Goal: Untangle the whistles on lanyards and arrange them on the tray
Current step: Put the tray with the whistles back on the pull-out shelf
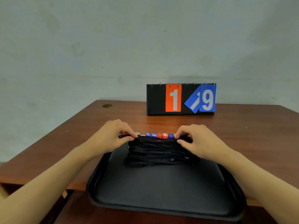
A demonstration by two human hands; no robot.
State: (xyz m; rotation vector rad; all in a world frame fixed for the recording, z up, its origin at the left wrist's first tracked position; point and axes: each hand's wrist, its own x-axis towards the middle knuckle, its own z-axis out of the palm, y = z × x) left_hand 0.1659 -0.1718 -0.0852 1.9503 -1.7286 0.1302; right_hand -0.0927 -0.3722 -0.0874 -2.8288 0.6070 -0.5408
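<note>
We have both hands at the far edge of the tray (161, 191). Our left hand (111, 135) and right hand (197, 139) each pinch an end of the top black cord between thumb and fingers (129, 134), holding it stretched across the row of whistles (159, 135). The whistles, red and blue with a pale one at the left end, sit side by side along the tray's far rim. Their lanyards (155, 154) lie bunched in rough bands across the far part of the tray, just nearer us.

Pulling on this cord could, we think, drag a whistle out of line or tip one off the rim onto the tabletop (72, 135). The cords overlap closely, so a lifted one may snag others and re-tangle the bunch.

A flip scoreboard (181, 99) stands well behind, clear of our reach. Nothing blocks the tray's bare near half.
</note>
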